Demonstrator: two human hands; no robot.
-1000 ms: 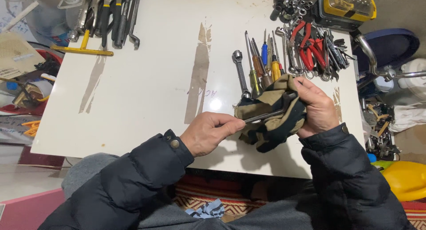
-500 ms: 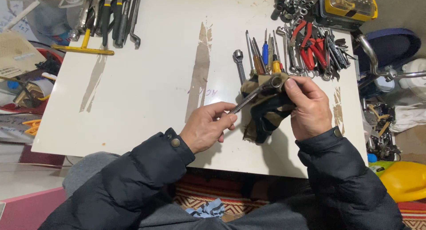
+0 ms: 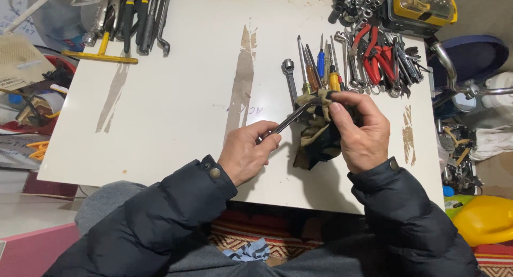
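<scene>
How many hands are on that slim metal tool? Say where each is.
2. The left hand pinches the near end of the metal tool; the right hand grips the rag around its far end.

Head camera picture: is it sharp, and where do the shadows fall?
Head view: sharp on both hands and the rag; light from above casts a soft shadow on the white table beneath the left hand and right hand; edges bow slightly.

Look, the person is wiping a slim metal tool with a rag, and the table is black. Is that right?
Not quite. The table is white, as the head view shows. The rest holds: the left hand grips the slim metal tool while the right hand wraps the rag around it.
</scene>
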